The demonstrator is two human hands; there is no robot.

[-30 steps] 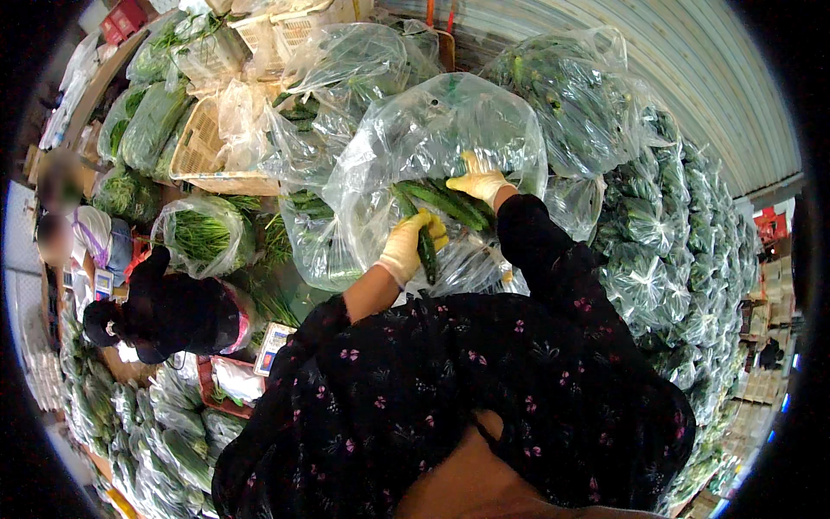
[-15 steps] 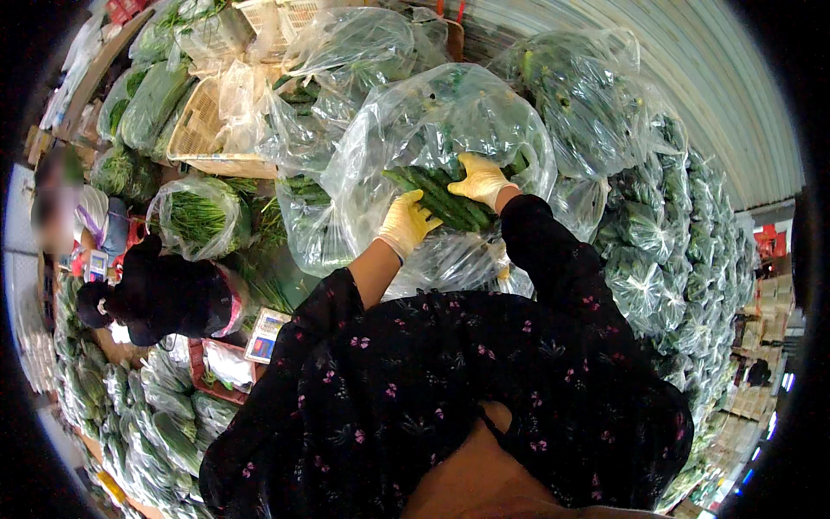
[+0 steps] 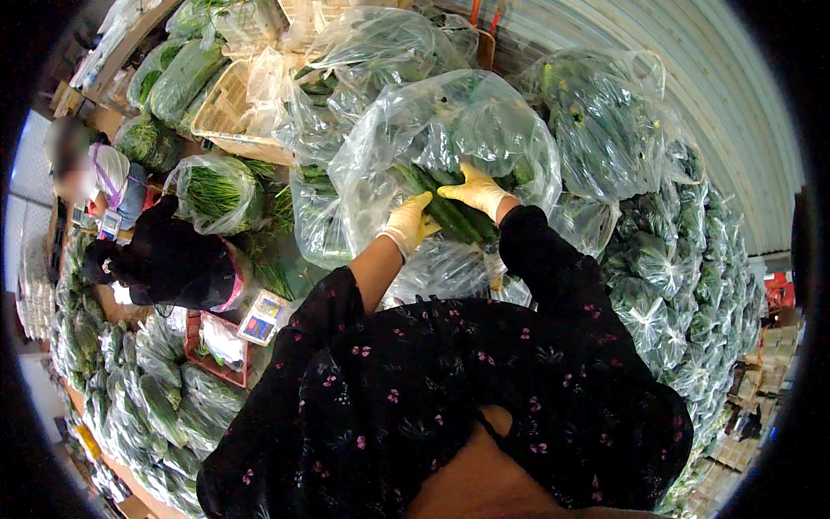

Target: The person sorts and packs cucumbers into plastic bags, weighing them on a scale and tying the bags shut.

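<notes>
Several dark green cucumbers (image 3: 455, 220) lie side by side at a slant in the mouth of a large clear plastic bag (image 3: 370, 156). My left hand (image 3: 408, 227), in a pale yellow glove, grips the bunch from its near left side, thumb and fingers parted around it. From the right, my right hand (image 3: 481, 194), gloved the same way, clasps the bunch with its thumb laid across the top. The fingertips of both hands are partly hidden by the cucumbers. More green produce shows dimly through the bag beyond.
A cream plastic crate (image 3: 226, 108) stands far left, beside a bag of long green stalks (image 3: 212, 195). Two other people are at the left, one in a black top (image 3: 177, 268). Bagged greens (image 3: 661, 268) are piled right, below a corrugated wall (image 3: 718, 112). A red crate (image 3: 216, 346) sits nearer left.
The surroundings have shifted slightly rightward in view. My right thumb has slid a little left over the cucumbers, and the bunch between my hands has turned slightly.
</notes>
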